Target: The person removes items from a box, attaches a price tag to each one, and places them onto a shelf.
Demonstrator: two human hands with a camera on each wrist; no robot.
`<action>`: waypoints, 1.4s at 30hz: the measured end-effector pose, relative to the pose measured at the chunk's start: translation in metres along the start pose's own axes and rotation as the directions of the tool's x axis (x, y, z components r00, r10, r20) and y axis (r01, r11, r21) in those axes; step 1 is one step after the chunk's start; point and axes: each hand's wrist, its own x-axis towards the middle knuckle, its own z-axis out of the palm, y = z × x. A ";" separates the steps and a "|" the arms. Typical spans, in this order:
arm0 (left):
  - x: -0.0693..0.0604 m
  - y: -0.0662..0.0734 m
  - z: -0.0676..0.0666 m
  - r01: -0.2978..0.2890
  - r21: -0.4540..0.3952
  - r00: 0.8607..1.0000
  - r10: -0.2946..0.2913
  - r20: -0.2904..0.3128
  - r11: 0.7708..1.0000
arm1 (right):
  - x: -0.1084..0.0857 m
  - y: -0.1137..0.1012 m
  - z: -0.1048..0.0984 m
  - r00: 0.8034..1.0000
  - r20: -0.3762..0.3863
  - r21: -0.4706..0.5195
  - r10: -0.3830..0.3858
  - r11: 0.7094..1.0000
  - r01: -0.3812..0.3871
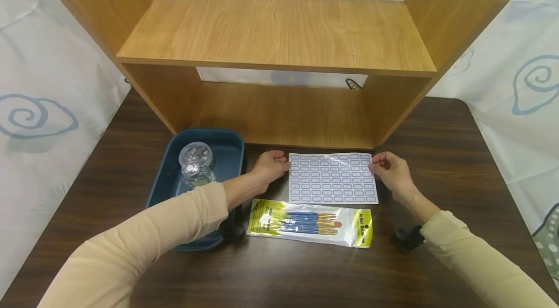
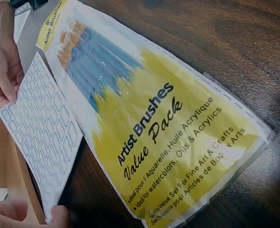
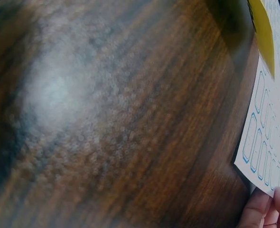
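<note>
A white sticker sheet (image 1: 332,178) printed with rows of blue-edged labels lies in front of the shelf, held at both sides. My left hand (image 1: 271,167) pinches its left edge; in the left wrist view the thumb (image 2: 60,216) shows at the sheet's corner. At the opposite edge, my right hand (image 1: 391,172) pinches the sheet near its upper right corner. The right wrist view shows those fingers (image 3: 261,209) on the sheet's edge. Just nearer to me lies a clear and yellow pack of artist brushes (image 1: 310,223) with blue handles, touched by neither hand.
A wooden shelf unit (image 1: 279,31) stands behind the sheet. To the left, a dark blue tray (image 1: 229,145) holds a round clear case (image 1: 196,153) and a clear bottle-like container (image 1: 198,175), partly behind my left sleeve. Everything stands on a dark wood table (image 1: 305,279).
</note>
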 end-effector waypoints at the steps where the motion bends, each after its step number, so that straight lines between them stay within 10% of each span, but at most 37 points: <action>1: 0.000 0.000 0.001 -0.002 0.002 1.000 0.002 -0.005 1.000 | 0.000 0.000 0.000 1.000 -0.001 0.007 0.000 1.000 0.000; 21: -0.002 -0.006 0.006 -0.108 0.056 0.985 0.115 -0.132 0.993 | -0.007 -0.001 -0.005 0.998 -0.023 0.118 0.052 0.992 -0.049; 42: -0.009 -0.001 0.003 -0.299 0.191 0.926 0.332 -0.179 0.935 | -0.014 0.000 -0.003 1.000 -0.010 0.309 0.015 0.951 -0.011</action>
